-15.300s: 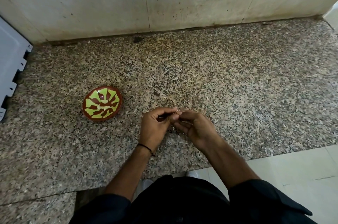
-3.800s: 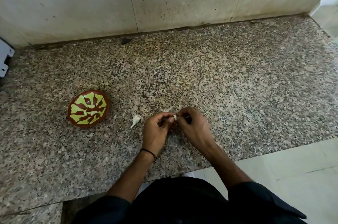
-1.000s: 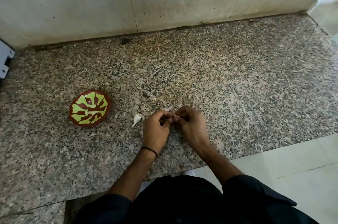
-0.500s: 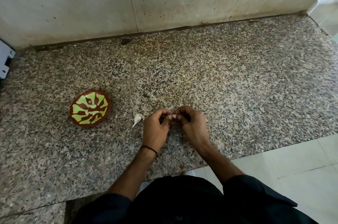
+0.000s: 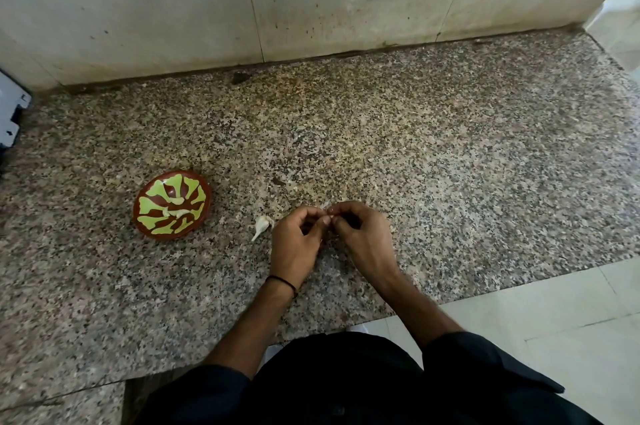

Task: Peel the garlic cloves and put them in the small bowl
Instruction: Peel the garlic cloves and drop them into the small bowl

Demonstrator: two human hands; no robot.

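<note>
A garlic clove (image 5: 330,216), mostly hidden, sits just below the centre of the frame, pinched between the curled fingers (image 5: 320,224) of the left hand (image 5: 294,246) and those of the right hand (image 5: 363,237), whose tips meet over the speckled granite surface (image 5: 450,164). Just left of the left hand a pale garlic piece (image 5: 260,225) lies on the surface. Further left stands the small bowl (image 5: 156,194), red-brown with green markings, holding pale cloves (image 5: 177,213). A black thread (image 5: 282,282) circles the left wrist.
</note>
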